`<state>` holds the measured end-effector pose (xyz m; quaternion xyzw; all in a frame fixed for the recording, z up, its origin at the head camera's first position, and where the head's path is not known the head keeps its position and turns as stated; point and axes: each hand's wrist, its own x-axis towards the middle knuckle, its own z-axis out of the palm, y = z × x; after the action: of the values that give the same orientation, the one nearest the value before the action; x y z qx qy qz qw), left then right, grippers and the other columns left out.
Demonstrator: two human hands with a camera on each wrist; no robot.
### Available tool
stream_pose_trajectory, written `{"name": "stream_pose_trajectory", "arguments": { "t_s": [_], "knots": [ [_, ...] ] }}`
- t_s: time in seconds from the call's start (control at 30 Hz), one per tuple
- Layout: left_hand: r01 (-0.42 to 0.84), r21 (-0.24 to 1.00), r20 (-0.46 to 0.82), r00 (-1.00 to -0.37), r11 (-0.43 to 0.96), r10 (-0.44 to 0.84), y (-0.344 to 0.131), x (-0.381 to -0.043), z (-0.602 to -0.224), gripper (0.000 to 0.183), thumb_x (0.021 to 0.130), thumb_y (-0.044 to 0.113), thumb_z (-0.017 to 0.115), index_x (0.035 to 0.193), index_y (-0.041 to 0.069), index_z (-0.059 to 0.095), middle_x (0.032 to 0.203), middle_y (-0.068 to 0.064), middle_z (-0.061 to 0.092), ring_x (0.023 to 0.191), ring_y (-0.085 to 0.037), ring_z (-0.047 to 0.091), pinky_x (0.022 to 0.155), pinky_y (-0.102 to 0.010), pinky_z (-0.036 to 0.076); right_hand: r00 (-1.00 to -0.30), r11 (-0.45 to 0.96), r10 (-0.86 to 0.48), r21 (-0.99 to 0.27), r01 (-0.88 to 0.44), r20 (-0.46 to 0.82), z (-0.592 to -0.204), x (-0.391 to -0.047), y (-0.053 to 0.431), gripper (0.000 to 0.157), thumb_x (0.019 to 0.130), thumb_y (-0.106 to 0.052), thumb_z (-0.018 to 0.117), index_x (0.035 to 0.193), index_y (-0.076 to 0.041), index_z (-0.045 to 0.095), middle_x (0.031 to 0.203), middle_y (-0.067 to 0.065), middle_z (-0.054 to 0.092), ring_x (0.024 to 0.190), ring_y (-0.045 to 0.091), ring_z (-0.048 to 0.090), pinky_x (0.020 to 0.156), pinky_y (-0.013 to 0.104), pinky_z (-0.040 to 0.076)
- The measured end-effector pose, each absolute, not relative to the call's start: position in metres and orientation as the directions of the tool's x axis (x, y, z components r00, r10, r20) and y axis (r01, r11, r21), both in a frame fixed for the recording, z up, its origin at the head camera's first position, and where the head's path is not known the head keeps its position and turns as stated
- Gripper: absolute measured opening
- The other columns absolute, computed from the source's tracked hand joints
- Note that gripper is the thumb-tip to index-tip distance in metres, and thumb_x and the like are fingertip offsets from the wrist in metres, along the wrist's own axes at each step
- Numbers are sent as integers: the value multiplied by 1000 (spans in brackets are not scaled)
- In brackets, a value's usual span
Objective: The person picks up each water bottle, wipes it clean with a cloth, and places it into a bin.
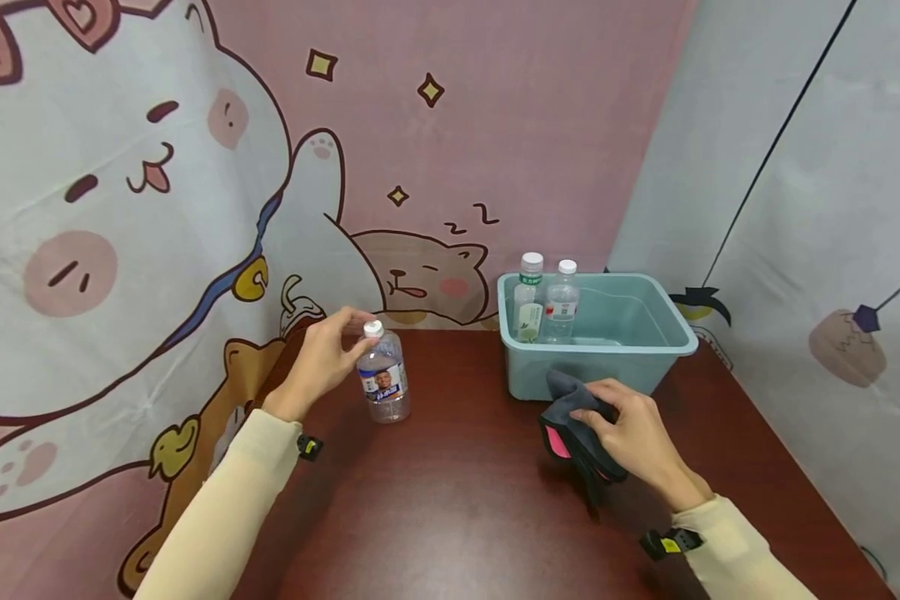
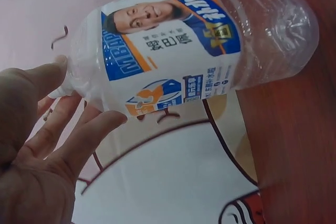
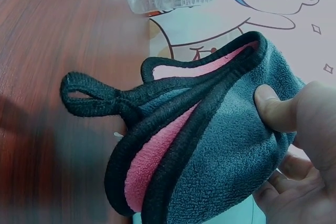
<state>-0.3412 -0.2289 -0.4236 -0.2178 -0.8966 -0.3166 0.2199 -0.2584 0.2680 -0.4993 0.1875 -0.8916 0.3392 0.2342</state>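
In the head view my left hand (image 1: 322,360) grips a clear plastic bottle (image 1: 386,390) by its white cap and neck, at the left part of the table. The bottle is nearly upright, and its blue, white and orange label with a printed portrait fills the left wrist view (image 2: 168,40). To the right, my right hand (image 1: 636,429) pinches a folded grey cleaning cloth (image 1: 581,417) between thumb and fingers, in front of a bin. The cloth (image 3: 226,135) has a pink inner side, black edging and a black hanging loop (image 3: 92,95).
A light blue-green plastic bin (image 1: 570,375) stands at the table's back right. Two capped bottles stand inside it: one with a green-and-white label (image 1: 528,308) and a clear one (image 1: 562,312). Cartoon-printed curtains (image 1: 540,125) hang behind the brown table (image 1: 450,500).
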Motion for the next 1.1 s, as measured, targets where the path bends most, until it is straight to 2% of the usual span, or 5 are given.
{"name": "stream_pose_trajectory", "arguments": {
  "t_s": [0.4,0.57,0.83,0.93,1.1],
  "knots": [
    [638,465,549,-752,615,365,-184,-326,-427,31,99,15,96,124,9,79,133,-11,86,113,-28,86,102,-51,72,-822,680,-186,-533,-503,538,-501,-258,261,33,96,-2,95,127,-13,89,122,-2,83,109,19,77,93,3,52],
    [651,475,544,-746,591,384,-169,-320,-427,32,96,14,98,123,10,81,130,-8,87,114,-27,86,103,-50,72,-829,666,-180,-554,-499,530,-499,-259,257,37,97,-2,93,130,-18,89,125,-2,85,114,22,80,95,3,52],
    [683,494,528,-727,538,438,-144,-313,-426,32,98,15,96,125,12,81,138,-5,86,120,-25,85,110,-47,70,-837,616,-168,-607,-502,521,-491,-260,243,39,100,-2,91,136,-19,88,131,-1,86,120,12,78,99,3,53],
    [703,500,533,-710,507,460,-135,-310,-426,32,98,15,96,126,12,81,139,-4,86,119,-25,85,109,-47,70,-841,593,-178,-626,-506,510,-487,-262,235,38,102,-3,88,137,-19,87,132,0,86,120,13,78,99,9,58],
    [726,514,537,-688,457,488,-122,-306,-427,34,97,11,96,127,10,81,139,-7,85,122,-27,85,109,-51,70,-847,567,-204,-646,-511,491,-481,-268,219,38,104,-3,86,140,-18,86,134,2,85,123,22,80,102,35,70]
  ]
}}
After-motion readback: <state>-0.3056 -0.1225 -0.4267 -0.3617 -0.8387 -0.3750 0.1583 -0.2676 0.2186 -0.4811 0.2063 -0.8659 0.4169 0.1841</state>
